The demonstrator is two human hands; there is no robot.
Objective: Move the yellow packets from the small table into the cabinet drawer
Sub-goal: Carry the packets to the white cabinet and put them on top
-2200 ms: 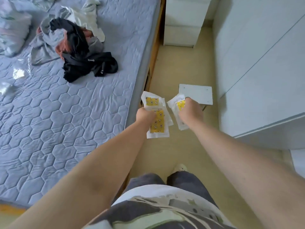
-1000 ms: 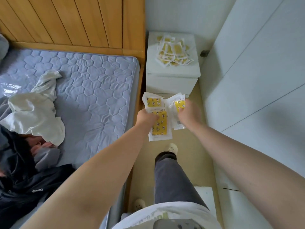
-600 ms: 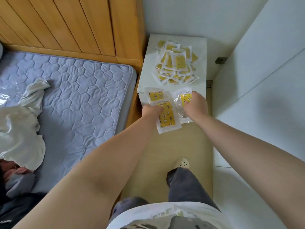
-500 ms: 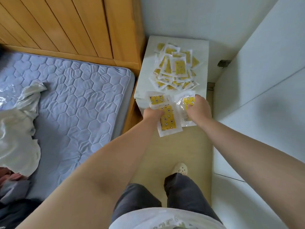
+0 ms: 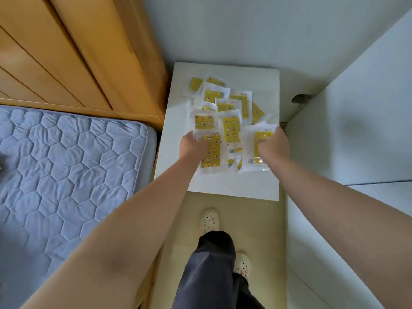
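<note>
My left hand (image 5: 192,147) grips a couple of yellow packets (image 5: 210,153) in clear wrappers. My right hand (image 5: 273,147) grips another yellow packet (image 5: 259,139). Both hands hover low over the white top of the bedside cabinet (image 5: 258,181), just in front of a loose pile of several yellow packets (image 5: 225,105) lying on it. The held packets overlap the near edge of the pile. No open drawer is visible.
A bed with a grey quilted mattress (image 5: 66,166) and a wooden headboard (image 5: 73,52) lies to the left. White cabinet panels (image 5: 356,134) close off the right side. My legs and pale clogs (image 5: 209,220) stand on the narrow beige floor strip.
I have turned from the small table and walked to the bedside cabinet. Both hands, still holding their packets, have moved forward over its top and reached the pile.
</note>
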